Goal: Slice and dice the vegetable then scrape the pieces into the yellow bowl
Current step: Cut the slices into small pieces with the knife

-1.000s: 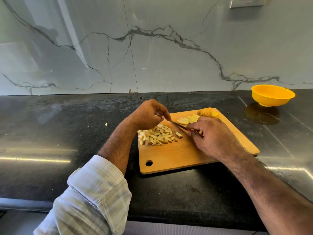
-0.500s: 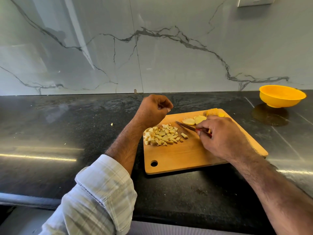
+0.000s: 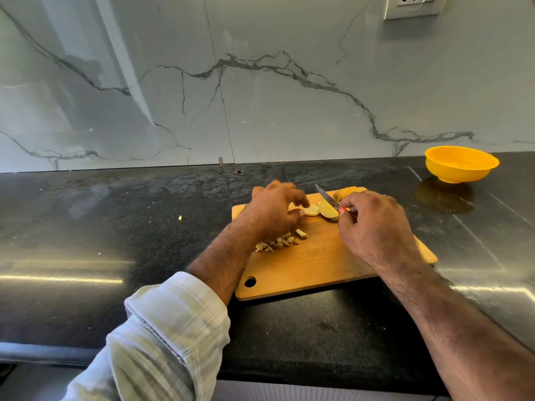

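A wooden cutting board lies on the black counter. Diced pale vegetable pieces sit in a heap on its left part, partly hidden by my left wrist. Two round slices lie at the board's far side, with a ridged yellow piece behind them. My left hand has its fingers curled down at the nearer slice, fingertips touching it. My right hand grips a red-handled knife, the blade pointing up and left over the slices. The yellow bowl stands far right, apart from the board.
A marble backsplash rises behind the counter, with a wall socket at top right. A small vegetable scrap lies on the counter left of the board. The counter's front edge runs just below my forearms.
My left hand moved from above the diced heap across to the round slices. My right hand lifted the knife, its blade now raised over the slices.
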Available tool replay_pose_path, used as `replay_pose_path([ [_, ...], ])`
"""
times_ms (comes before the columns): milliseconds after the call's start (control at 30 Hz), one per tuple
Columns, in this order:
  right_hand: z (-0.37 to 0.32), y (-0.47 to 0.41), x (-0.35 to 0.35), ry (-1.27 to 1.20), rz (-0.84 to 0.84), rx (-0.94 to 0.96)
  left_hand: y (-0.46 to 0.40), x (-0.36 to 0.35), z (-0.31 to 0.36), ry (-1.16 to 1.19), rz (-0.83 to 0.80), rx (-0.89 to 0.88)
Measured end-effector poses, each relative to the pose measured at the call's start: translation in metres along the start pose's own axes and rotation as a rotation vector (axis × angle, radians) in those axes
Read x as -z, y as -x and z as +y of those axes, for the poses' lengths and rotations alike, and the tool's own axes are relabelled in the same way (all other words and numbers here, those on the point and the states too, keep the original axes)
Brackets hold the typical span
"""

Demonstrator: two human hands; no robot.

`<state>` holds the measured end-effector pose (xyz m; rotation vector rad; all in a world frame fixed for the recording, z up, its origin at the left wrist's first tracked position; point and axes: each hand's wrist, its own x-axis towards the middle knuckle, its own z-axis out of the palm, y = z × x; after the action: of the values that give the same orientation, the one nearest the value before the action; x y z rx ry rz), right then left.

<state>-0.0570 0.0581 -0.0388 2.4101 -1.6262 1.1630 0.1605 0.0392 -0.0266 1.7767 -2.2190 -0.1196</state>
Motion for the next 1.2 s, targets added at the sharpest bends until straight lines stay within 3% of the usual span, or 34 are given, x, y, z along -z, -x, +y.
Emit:
replay_pose_path([
  [200,-0.005,0.003,0.002,-0.016,-0.025,0.037,-0.002,0.001,0.001,-0.093,-0.105,-0.009],
  [600,-0.01,0.003,0.004,0.034,-0.131,-0.029,-0.003,0.0,0.0,0.045,-0.099,0.009],
  [967,-0.014,0.004,0.007,0.064,-0.181,-0.065,0.003,0.01,-0.01,0.048,0.001,0.012],
  [1200,-0.018,0.003,0.006,0.085,-0.325,-0.112,-0.003,-0.001,-0.007,0.108,-0.073,0.023],
])
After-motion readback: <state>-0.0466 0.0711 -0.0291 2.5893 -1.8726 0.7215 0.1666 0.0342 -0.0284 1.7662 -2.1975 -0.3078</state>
